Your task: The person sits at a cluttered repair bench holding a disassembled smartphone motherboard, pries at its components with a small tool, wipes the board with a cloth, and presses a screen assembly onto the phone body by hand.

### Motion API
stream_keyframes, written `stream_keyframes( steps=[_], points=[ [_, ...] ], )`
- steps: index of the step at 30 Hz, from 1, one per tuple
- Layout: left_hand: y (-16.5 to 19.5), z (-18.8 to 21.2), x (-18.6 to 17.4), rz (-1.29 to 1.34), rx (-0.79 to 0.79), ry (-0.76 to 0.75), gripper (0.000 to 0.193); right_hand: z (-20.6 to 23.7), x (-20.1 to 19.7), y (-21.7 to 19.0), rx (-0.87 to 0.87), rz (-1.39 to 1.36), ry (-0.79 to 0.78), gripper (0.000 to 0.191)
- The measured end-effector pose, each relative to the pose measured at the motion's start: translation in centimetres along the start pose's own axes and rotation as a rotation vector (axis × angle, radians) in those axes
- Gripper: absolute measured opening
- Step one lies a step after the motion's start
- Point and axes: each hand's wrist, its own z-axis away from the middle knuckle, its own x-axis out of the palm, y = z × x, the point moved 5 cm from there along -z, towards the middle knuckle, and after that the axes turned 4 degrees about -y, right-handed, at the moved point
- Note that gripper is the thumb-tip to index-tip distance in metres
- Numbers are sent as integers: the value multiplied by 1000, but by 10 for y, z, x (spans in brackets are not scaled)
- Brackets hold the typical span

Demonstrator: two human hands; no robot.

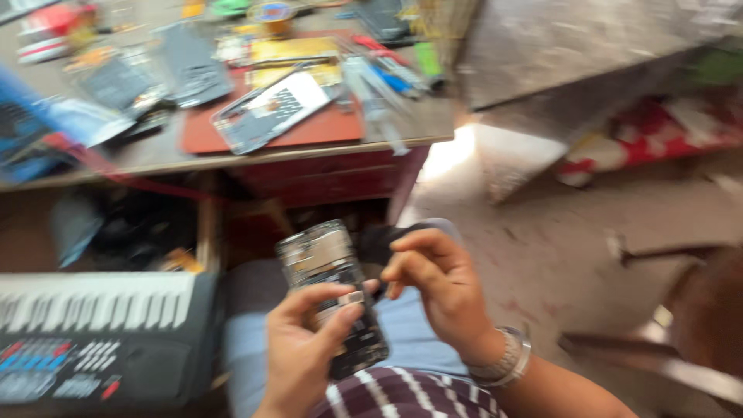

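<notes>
Two hands hold one opened phone (331, 298) above the person's lap. The left hand (298, 352) wraps around its lower half, thumb across the front. The right hand (433, 290) is curled, fingertips pinched close at the phone's right edge; what they pinch is too blurry to tell. The phone looks light, stiff and easy to break, so its side edges seem best to hold. Behind is a messy wooden desk (232, 155) with another phone (271, 108) on a red mat (325, 128). A keyboard (101, 333) sits at the left, above a dusty floor (557, 255).

workbench (155, 155); red mat (325, 128) on it; opened phone (267, 108); scattered tools (387, 70)
</notes>
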Motion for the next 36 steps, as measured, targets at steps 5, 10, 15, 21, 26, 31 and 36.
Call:
stream_keyframes(
  steps=[5, 10, 15, 21, 26, 31, 36],
  points=[
    [-15, 5, -5, 9, -17, 13, 25, 22, 1, -8, 49, 21, 23, 19],
    [-22, 21, 7, -53, -53, -75, 26, 65, 25, -29, 5, 100, -45, 16],
    [-15, 45, 35, 19, -120, -207, 24, 113, 42, -54, -83, 177, 33, 17],
    [-11, 63, 70, 23, -183, -371, 23, 156, 49, -70, -205, 269, 188, 18],
    [-19, 70, 94, 8, -233, -490, 23, 185, 45, -74, -262, 272, 335, 17],
    [-26, 74, 112, -3, -312, -601, 22, 208, 39, -74, -319, 262, 450, 12],
    [-34, 62, 132, -20, -366, -681, 22, 212, 25, -76, -384, 230, 527, 12]
  ],
)
